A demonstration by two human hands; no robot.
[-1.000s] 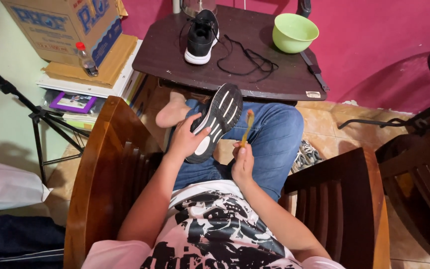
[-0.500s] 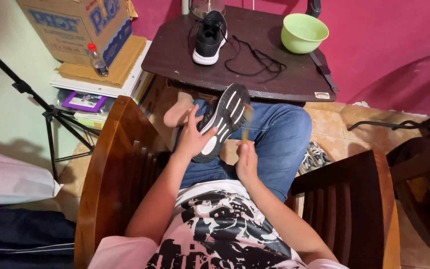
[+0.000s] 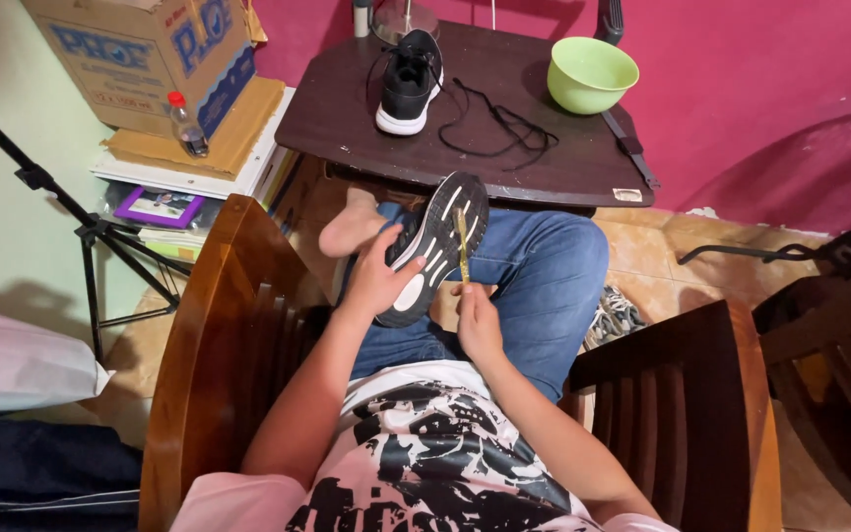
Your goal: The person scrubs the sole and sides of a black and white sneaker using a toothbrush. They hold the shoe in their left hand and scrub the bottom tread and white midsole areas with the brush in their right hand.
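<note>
A person sits in a wooden chair (image 3: 209, 325). The left hand (image 3: 378, 281) cups a black sneaker (image 3: 432, 246), sole up, over the lap; it looks light and flexible, best gripped round the midsole. The right hand (image 3: 477, 320) pinches a thin yellow brush (image 3: 462, 246) against the sole. A second sneaker (image 3: 408, 84) sits on the worktop (image 3: 347, 118).

- Shoe (image 3: 430, 246) in the left hand (image 3: 378, 281): matt black sole up, ridged rubber with smooth white patches.
- Brush (image 3: 463, 248) in the right hand (image 3: 478, 320): yellowish, seemingly plastic.
- Jeans (image 3: 534, 286) under the grip: blue denim cloth.
- Chair (image 3: 219, 325) either side: glossy brown wood.
- Table (image 3: 347, 108) beyond: dark, worn wood.
- Bowl (image 3: 591, 74) on it: smooth green plastic.
</note>
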